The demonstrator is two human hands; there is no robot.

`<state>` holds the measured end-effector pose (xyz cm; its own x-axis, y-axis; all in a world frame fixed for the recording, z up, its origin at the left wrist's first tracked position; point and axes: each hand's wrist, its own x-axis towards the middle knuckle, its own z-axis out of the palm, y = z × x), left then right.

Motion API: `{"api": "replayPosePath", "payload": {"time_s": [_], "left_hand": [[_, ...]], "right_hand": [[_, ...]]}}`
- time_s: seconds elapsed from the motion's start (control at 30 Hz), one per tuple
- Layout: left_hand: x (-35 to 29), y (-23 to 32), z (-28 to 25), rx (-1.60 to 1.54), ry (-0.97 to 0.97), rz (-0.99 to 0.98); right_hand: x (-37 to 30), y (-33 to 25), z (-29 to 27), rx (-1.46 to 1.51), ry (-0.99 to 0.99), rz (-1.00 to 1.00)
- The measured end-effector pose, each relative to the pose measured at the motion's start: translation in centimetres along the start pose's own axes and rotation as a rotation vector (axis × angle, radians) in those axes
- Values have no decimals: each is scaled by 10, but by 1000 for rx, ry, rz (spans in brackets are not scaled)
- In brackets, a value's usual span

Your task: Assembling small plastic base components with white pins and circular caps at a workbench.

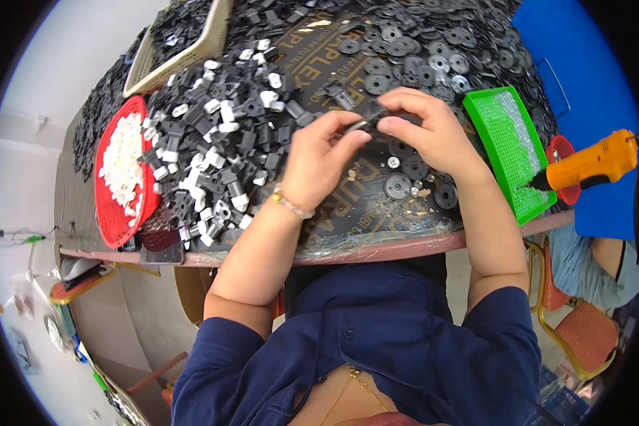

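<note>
My left hand (324,156) and my right hand (427,131) meet over the middle of the table. Between their fingertips is a small black plastic part (371,112), pinched from both sides. My fingers cover much of it, so its full shape is hidden. Just left of my left hand spreads a heap of black plastic pieces (224,153), many with white caps. Close to my right wrist lie loose black round discs (413,167). A larger pile of similar black discs (405,46) reaches across the far side.
A red basket (149,190) of white pieces stands at the left, a cream basket (209,41) of black parts behind it. To the right are a green tray (508,181) of clear small pieces, a red bowl (574,190) and an orange power screwdriver (593,162). Chairs (586,337) flank the table.
</note>
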<state>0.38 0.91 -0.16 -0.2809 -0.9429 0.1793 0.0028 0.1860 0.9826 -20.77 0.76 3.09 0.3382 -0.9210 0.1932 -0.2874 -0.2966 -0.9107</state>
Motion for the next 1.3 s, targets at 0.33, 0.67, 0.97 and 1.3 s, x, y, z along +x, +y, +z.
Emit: {"api": "replayPosePath", "payload": {"time_s": [0.33,0.67,0.97,1.3], "left_hand": [[13,0,-8,-375,38,-146],[-21,-104,28,-776,4,-102],[18,-65,25,-819,-206,-414],[15,-54,17,-960,-221,-417]], "right_hand": [[58,-67,20,-502,147,-181],[280,-163,360,-685,-425,-606],[339,-128,467,-857,-638,-215],[346,-106,491,-991,-810,-576]]}}
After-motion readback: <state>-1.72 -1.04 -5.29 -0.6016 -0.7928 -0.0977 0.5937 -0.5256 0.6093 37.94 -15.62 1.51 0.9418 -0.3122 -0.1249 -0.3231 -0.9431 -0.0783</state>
